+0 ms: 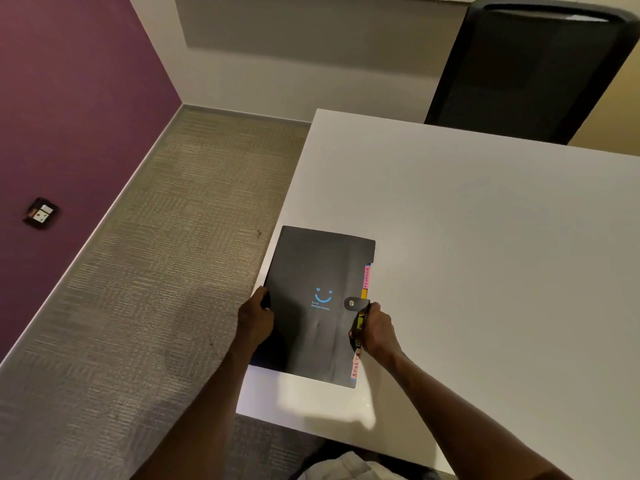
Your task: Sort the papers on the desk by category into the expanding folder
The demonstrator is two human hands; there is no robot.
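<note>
**Mia:** Right hand (pixel 375 329) is curled tight on the tab edge of the folder (pixel 311 306), just under the snap strap (pixel 355 303). Left hand (pixel 254 318) grips the other long edge, with the thumb on top.

**Ben:** So both hands are holding it. What is the biggest thing near them?

**Mia:** The white table (pixel 485 237). It spreads far out past the right hand. The folder lies flat on its corner, between the two hands, and hangs a bit over the table edge by the left hand.

**Ben:** And past the table?

**Mia:** A black chair (pixel 526 71), far off beyond the right hand.

**Ben:** Is the folder open?

**Mia:** No. The strap is snapped shut over the front. Small color tabs (pixel 366 277) stick out just above the right hand, and more peek out below it.

**Ben:** Where are the papers?

**Mia:** I can't see any loose ones.

**Ben:** Will the folder be hard to move?

**Mia:** I think it is light and a bit bendy. The cover looks smooth, so it may slip. Holding both long sides seems best. To open it, I would pinch the strap by the snap and pull.
</note>
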